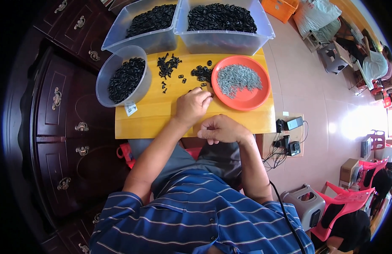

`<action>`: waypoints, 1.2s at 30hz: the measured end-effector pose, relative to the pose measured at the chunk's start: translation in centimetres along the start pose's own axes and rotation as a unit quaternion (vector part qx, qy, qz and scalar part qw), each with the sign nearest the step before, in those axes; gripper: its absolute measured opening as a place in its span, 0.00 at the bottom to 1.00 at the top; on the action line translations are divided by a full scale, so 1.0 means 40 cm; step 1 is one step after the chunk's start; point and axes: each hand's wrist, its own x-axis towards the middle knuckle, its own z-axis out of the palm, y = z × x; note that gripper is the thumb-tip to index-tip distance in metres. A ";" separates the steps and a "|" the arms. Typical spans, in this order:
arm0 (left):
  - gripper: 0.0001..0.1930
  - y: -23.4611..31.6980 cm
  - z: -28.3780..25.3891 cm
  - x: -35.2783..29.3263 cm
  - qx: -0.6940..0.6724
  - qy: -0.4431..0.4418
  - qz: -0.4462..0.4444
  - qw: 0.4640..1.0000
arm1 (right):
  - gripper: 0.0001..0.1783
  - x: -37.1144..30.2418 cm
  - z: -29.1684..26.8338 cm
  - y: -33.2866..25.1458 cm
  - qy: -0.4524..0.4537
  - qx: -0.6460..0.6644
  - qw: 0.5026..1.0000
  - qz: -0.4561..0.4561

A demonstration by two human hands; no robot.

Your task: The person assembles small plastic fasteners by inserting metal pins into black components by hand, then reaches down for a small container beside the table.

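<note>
Over the yellow table, my left hand (192,105) reaches toward a small heap of black plastic parts (201,73). Its fingers are bent together, and a small black part (211,95) shows at the fingertips. My right hand (222,128) is curled closed at the table's front edge; whatever its fingers hold, if anything, is hidden. Right of the heap, an orange-red plate (251,103) bears many silver screws (238,79). Slim black pieces (167,65) lie in a loose group farther left, with a few single black parts (182,76) between the groups.
A round clear tub (103,96) of black parts stands at the table's left. Two clear bins (223,39) of black parts stand along the far side. Dark wooden drawers (52,101) flank the left; cables and small devices (289,144) lie at the right.
</note>
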 end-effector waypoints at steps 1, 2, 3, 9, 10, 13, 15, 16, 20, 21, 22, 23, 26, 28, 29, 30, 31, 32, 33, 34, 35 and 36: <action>0.09 -0.003 0.000 -0.004 0.010 -0.012 -0.004 1.000 | 0.16 0.001 0.000 0.000 0.002 -0.005 1.000 0.001; 0.09 -0.005 0.002 -0.005 0.010 -0.013 -0.003 1.000 | 0.16 0.004 0.000 0.004 0.003 -0.005 1.000 0.001; 0.09 0.003 -0.003 -0.002 0.006 -0.010 -0.004 1.000 | 0.16 0.005 0.001 0.011 0.008 0.009 1.000 -0.004; 0.09 0.038 0.002 0.006 -0.024 0.005 0.003 1.000 | 0.16 -0.001 -0.001 0.005 -0.015 0.012 1.000 0.007; 0.10 0.042 0.005 0.007 -0.016 0.004 0.013 1.000 | 0.16 0.001 -0.002 0.007 -0.033 0.004 0.999 0.007; 0.11 0.044 0.010 0.007 -0.011 -0.025 0.010 1.000 | 0.16 -0.002 0.000 0.003 -0.041 0.009 0.999 0.000; 0.10 0.041 0.012 0.006 -0.010 -0.028 0.013 0.999 | 0.16 -0.001 -0.002 0.001 -0.044 0.009 0.999 -0.001; 0.10 0.039 0.013 0.006 -0.009 -0.031 0.016 0.999 | 0.15 -0.001 -0.003 0.001 -0.047 0.009 0.999 -0.004; 0.07 0.029 0.013 -0.025 0.003 -0.007 0.051 0.999 | 0.15 -0.001 -0.003 0.005 -0.054 0.025 0.998 -0.007; 0.07 0.024 0.004 -0.037 0.017 -0.006 0.056 0.998 | 0.15 -0.003 -0.004 -0.001 -0.045 0.029 0.999 -0.008; 0.06 0.019 -0.004 -0.045 0.031 -0.005 0.062 0.998 | 0.15 -0.004 -0.005 -0.004 -0.036 0.033 0.999 -0.010; 0.06 0.015 -0.011 -0.050 0.032 -0.006 0.063 0.998 | 0.15 -0.001 -0.005 0.001 -0.035 0.033 0.999 -0.011; 0.03 0.002 -0.039 -0.053 -0.091 0.044 0.030 0.994 | 0.13 0.024 0.001 0.043 0.045 0.202 0.976 -0.064; 0.04 -0.001 -0.036 -0.058 -0.194 0.066 -0.036 0.978 | 0.12 0.044 0.011 0.050 0.109 0.223 0.964 -0.094; 0.05 -0.001 -0.034 -0.061 -0.295 0.087 -0.104 0.946 | 0.12 0.054 0.016 0.050 0.172 0.241 0.947 -0.123; 0.07 0.019 -0.048 -0.057 -0.330 0.083 -0.138 0.930 | 0.12 0.061 0.018 0.048 0.200 0.242 0.941 -0.123; 0.07 0.035 -0.056 -0.054 -0.330 0.082 -0.138 0.930 | 0.12 0.065 0.023 0.044 0.202 0.243 0.941 -0.123; 0.07 0.049 -0.061 -0.051 -0.349 0.079 -0.139 0.923 | 0.12 0.067 0.030 0.038 0.232 0.300 0.918 -0.112; 0.08 0.057 -0.064 -0.050 -0.366 0.079 -0.140 0.917 | 0.11 0.070 0.037 0.030 0.260 0.357 0.892 -0.102; 0.08 0.058 -0.062 -0.050 -0.365 0.079 -0.139 0.917 | 0.11 0.073 0.041 0.027 0.260 0.357 0.891 -0.103; 0.07 0.057 -0.059 -0.051 -0.369 0.091 -0.135 0.915 | 0.11 0.075 0.045 0.025 0.266 0.382 0.879 -0.104; 0.07 0.060 -0.057 -0.048 -0.372 0.100 -0.130 0.913 | 0.12 0.076 0.047 0.025 0.274 0.407 0.865 -0.105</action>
